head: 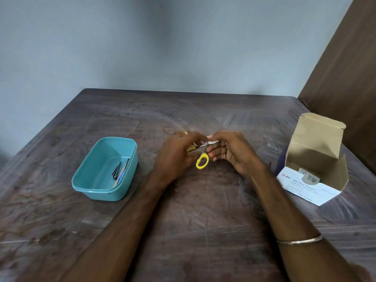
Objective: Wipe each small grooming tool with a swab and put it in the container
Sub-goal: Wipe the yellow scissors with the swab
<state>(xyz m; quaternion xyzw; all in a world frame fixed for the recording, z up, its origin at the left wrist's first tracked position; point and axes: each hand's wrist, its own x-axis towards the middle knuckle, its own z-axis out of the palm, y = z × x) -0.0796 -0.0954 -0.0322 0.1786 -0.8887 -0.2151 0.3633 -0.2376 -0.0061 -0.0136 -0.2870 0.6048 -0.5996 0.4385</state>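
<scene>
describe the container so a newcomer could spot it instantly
Start at the dark wooden table and look to its left side, left of the left hand. There sits the teal plastic container, rectangular with rounded corners, with small metal tools inside. The only other box, the cardboard swab box, stands far right.

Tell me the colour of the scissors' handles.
Yellow: the scissors show it best in the head view.

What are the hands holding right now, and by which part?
The left hand grips the small yellow scissors near the handles; the right hand pinches a white swab against the blades.
</scene>
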